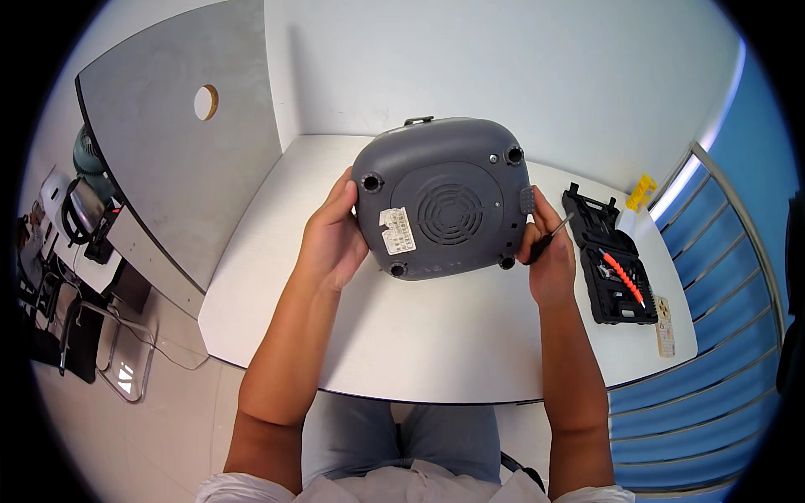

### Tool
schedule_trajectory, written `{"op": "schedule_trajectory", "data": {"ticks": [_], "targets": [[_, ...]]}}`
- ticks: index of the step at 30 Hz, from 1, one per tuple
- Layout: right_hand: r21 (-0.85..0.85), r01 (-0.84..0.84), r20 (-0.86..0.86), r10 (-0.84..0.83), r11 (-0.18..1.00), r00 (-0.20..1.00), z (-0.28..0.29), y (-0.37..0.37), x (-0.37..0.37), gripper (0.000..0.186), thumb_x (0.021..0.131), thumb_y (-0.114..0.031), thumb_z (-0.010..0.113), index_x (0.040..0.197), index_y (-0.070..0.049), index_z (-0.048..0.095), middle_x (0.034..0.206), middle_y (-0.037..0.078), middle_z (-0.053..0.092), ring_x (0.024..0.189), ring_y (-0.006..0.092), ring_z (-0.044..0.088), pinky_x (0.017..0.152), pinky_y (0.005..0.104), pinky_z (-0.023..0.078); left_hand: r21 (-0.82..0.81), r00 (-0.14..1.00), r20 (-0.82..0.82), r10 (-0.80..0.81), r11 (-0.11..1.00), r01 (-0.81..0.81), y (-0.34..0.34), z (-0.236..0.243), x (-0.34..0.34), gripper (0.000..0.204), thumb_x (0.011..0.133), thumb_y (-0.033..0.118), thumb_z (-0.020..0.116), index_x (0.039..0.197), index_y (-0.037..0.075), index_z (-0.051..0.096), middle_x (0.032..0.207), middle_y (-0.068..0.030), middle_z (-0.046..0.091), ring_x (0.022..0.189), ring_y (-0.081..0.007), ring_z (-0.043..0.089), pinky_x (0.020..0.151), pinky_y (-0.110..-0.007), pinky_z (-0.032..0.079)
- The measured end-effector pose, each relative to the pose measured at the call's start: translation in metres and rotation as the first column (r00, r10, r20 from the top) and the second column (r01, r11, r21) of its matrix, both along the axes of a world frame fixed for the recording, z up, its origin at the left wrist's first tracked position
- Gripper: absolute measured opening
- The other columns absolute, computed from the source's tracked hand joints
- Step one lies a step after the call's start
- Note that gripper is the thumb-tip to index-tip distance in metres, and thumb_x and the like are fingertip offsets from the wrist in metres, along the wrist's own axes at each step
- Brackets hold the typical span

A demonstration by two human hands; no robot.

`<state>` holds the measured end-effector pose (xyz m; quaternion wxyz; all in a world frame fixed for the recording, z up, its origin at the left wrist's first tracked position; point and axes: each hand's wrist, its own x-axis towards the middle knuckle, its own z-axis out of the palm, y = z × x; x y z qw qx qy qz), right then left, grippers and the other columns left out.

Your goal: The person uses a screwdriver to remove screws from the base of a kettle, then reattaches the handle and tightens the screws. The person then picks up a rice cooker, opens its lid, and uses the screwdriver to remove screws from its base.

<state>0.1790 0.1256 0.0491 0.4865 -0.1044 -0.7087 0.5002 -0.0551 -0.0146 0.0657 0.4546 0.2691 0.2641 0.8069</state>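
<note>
A dark grey rounded appliance, by its shape a rice cooker (503, 226), is held up above the white table with its underside facing me. Round vent slots, a torn white label (397, 230) and round feet in the corners show on that underside. My left hand (337, 235) grips its left side, thumb along the edge. At the right side, my right hand (553, 260) supports the cooker and also keeps a screwdriver (545, 244) with a black handle in its fingers. The screwdriver's metal shaft points up and right, away from the cooker. Some right fingers are hidden behind the body.
An open black tool case (616, 285) with an orange flexible shaft (622, 277) lies on the table (402, 352) at right. Beside it are a pale remote control (665, 327) and a yellow packet (641, 193). A grey partition (184, 168) stands left, a metal railing (729, 210) right.
</note>
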Motion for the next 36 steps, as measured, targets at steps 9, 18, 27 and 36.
{"op": "schedule_trajectory", "data": {"ticks": [9,18,27,36], "targets": [[0.162,-0.087,0.114,0.068,0.983,0.991,0.003,-0.025,-0.006,0.087,0.079,-0.066,0.053,0.135,-0.001,0.043,0.128,0.013,0.046,0.056,0.0053,0.042,0.057,0.0185,0.034,-0.26,0.974,-0.056,0.222,0.938,-0.229,0.004,0.001,-0.014,0.058,0.098,0.047,0.031,0.13,0.0,0.043,0.125,-0.0156,0.052,0.112,-0.0231,0.054,0.094,-0.037,0.046],[0.319,-0.063,0.102,0.031,0.946,0.994,-0.007,-0.02,-0.005,0.069,0.082,-0.055,0.057,0.13,-0.007,0.051,0.14,0.015,0.043,0.055,0.0057,0.044,0.057,0.0186,0.04,-0.26,0.976,-0.062,0.21,0.94,-0.219,0.007,-0.006,-0.025,0.052,0.098,0.045,0.032,0.129,0.005,0.046,0.12,-0.0088,0.056,0.107,-0.02,0.056,0.09,-0.034,0.048],[0.33,-0.029,0.177,-0.032,0.943,0.984,-0.009,-0.02,-0.006,0.09,0.068,-0.039,0.076,0.141,-0.008,0.034,0.147,0.014,0.032,0.06,0.0072,0.046,0.056,0.0198,0.042,-0.219,0.978,-0.051,0.204,0.953,-0.21,0.006,-0.005,-0.018,0.054,0.099,0.045,0.031,0.129,0.002,0.046,0.121,-0.0116,0.055,0.107,-0.021,0.057,0.091,-0.035,0.047],[0.183,0.157,0.266,-0.203,0.971,0.942,-0.006,-0.019,-0.012,0.118,0.05,-0.005,0.083,0.147,-0.007,0.016,0.142,0.012,0.039,0.06,0.0073,0.048,0.051,0.0192,0.042,-0.047,0.973,-0.192,0.13,0.989,-0.141,0.013,-0.019,-0.012,0.049,0.1,0.039,0.028,0.137,0.008,0.038,0.137,-0.007,0.041,0.127,-0.02,0.038,0.105,-0.037,0.032]]}}
